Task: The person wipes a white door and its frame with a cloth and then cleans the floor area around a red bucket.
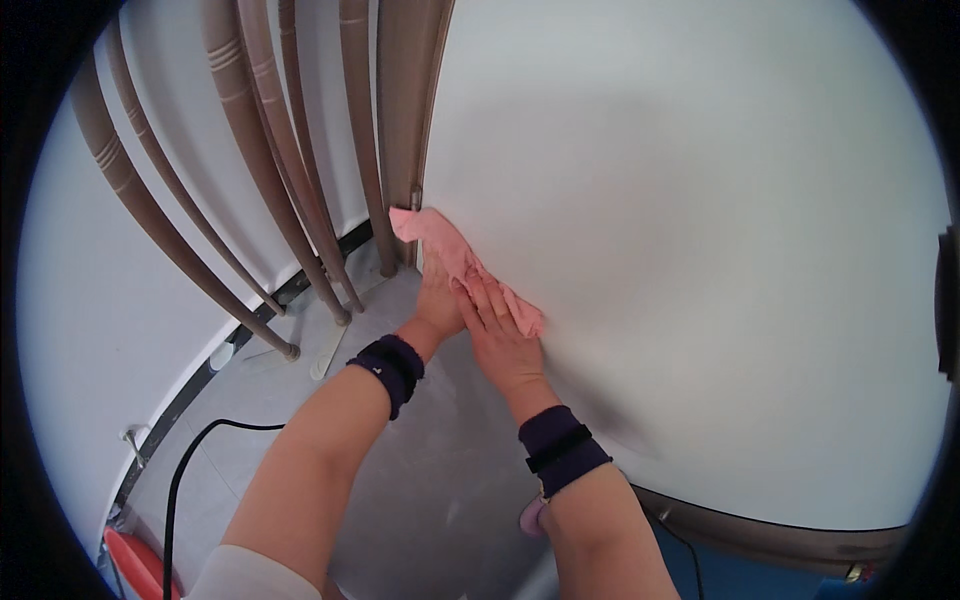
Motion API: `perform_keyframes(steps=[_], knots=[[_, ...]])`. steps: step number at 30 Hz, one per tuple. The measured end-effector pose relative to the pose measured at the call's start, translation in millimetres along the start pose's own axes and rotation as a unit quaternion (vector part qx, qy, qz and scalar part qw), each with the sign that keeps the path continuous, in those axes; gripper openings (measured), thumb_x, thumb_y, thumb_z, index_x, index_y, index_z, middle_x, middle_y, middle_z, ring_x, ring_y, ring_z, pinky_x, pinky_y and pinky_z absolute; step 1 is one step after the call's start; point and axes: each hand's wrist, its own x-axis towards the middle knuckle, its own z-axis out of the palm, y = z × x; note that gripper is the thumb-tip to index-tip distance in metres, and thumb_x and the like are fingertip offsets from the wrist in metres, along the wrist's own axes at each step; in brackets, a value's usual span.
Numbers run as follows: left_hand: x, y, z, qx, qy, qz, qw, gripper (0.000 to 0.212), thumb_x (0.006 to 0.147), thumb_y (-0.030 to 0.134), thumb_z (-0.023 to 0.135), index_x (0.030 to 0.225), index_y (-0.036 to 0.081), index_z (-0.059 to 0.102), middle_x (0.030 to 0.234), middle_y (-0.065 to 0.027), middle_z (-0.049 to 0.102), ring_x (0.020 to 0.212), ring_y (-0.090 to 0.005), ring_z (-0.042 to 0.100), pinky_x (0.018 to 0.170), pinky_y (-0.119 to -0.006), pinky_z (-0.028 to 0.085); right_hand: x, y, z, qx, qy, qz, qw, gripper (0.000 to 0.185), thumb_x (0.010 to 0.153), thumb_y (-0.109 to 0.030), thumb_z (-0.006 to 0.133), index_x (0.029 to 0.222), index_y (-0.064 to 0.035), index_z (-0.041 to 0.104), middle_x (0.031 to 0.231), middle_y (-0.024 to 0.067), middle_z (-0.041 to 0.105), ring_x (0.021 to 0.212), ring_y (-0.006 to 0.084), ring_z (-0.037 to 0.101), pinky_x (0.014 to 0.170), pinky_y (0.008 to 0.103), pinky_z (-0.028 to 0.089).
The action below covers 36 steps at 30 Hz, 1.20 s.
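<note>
A pink cloth (450, 244) lies bunched against the lower left part of a large white door panel (675, 262), close to its hinged edge. Part of the cloth covers the fingers of my left hand (439, 296), which are partly hidden beneath it. My right hand (502, 337) presses on the cloth's lower half with its fingers extended, its fingertips near my left hand. Both wrists wear dark purple bands with black straps. A metal hinge (416, 198) shows just above the cloth on the brown door frame (405, 112).
Several brown wooden legs (247, 150) of stacked furniture stand on the grey tiled floor (420, 465) at the left, by the white wall. A black cable (174, 480) curves over the floor. A red basin (139, 562) and a wall-mounted doorstop (133, 446) are at lower left.
</note>
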Motion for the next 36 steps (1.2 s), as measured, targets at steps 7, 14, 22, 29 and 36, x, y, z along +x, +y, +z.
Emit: perform_keyframes(steps=[7, 14, 22, 29, 36], knots=[[-47.2, 18.7, 57.0, -0.164, -0.008, -0.002, 0.986, 0.068, 0.086, 0.025, 0.054, 0.140, -0.003, 0.022, 0.142, -0.0377, 0.003, 0.132, -0.0531, 0.007, 0.110, -0.048, 0.015, -47.9, 19.7, -22.1, 0.037, -0.047, -0.009, 0.998, 0.051, 0.082, -0.014, 0.050, 0.132, -0.0226, 0.046, 0.143, -0.0035, 0.035, 0.133, 0.0176, 0.030, 0.098, 0.0366, 0.037], [-22.5, 77.8, 37.7, -0.285, 0.169, 0.046, 0.942, 0.064, 0.087, 0.021, 0.054, 0.139, 0.000, 0.024, 0.144, -0.0345, -0.003, 0.132, -0.0512, 0.008, 0.110, -0.048, 0.016, -9.8, 51.1, -76.3, 0.078, -0.017, -0.043, 0.996, 0.044, 0.079, -0.015, 0.053, 0.123, -0.0165, 0.054, 0.134, -0.0029, 0.045, 0.124, 0.0191, 0.041, 0.094, 0.0394, 0.040], [89.4, 130.0, -125.6, -0.008, 0.162, 0.072, 0.984, 0.075, 0.086, 0.030, 0.057, 0.140, 0.000, 0.014, 0.144, -0.0329, -0.003, 0.133, -0.0497, 0.006, 0.108, -0.051, 0.014, 95.3, 95.5, -213.0, 0.035, 0.176, -0.066, 0.981, 0.034, 0.076, -0.012, 0.053, 0.110, -0.0114, 0.061, 0.121, -0.0003, 0.053, 0.113, 0.0204, 0.047, 0.091, 0.0397, 0.041], [64.7, 279.9, -206.4, -0.133, 0.320, 0.218, 0.912, 0.075, 0.086, 0.041, 0.053, 0.139, -0.003, 0.022, 0.143, -0.0344, -0.006, 0.130, -0.0557, -0.006, 0.104, -0.063, -0.001, 58.4, 137.7, -316.3, -0.015, 0.321, -0.014, 0.947, 0.032, 0.071, -0.005, 0.058, 0.101, -0.0106, 0.067, 0.112, -0.0021, 0.062, 0.102, 0.0194, 0.053, 0.091, 0.0371, 0.037], [5.5, 379.7, -178.2, -0.053, 0.359, 0.351, 0.863, 0.071, 0.084, 0.037, 0.052, 0.137, -0.004, 0.028, 0.145, -0.0293, 0.008, 0.133, -0.0507, 0.002, 0.103, -0.065, 0.000, -62.8, 162.6, -342.9, -0.095, 0.322, 0.055, 0.940, 0.042, 0.069, 0.007, 0.053, 0.107, -0.0053, 0.065, 0.121, 0.0039, 0.057, 0.106, 0.0259, 0.047, 0.094, 0.0390, 0.035]])
